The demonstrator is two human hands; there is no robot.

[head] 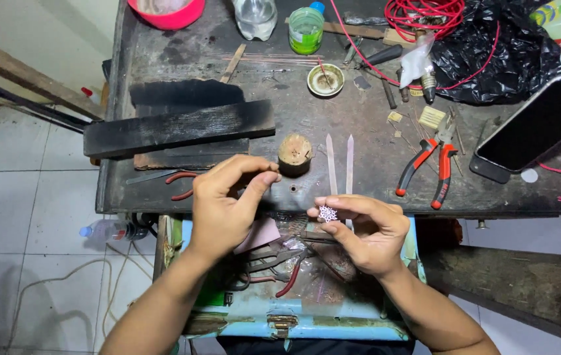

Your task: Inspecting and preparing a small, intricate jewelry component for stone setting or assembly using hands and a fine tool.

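Pinching a small, lacy silver filigree piece [327, 213] between thumb and fingertips, the right hand [367, 231] holds it up just off the front edge of a dark, scorched worktop [333, 125]. The left hand [226, 205] hovers beside it with thumb and forefinger pressed together; whether anything sits between them is too small to tell. Just beyond the left fingertips stands a short round wooden block [295, 153], and two pale, pointed strips [340, 163] lie side by side to its right. Red-handled pliers [433, 164] rest open further right, near a dark phone [534, 125] propped at the worktop's right end. Charred black wooden slabs [178, 125] are stacked at the left. Toward the back sit a small round metal dish [325, 80], a green-tinted jar [306, 29], a clear plastic bottle [255, 18], a pink bowl [167, 13], coiled red wire [425, 14] and a black plastic bag [491, 52]. Beneath the hands, an open light-blue toolbox [293, 315] holds more red-handled tools.
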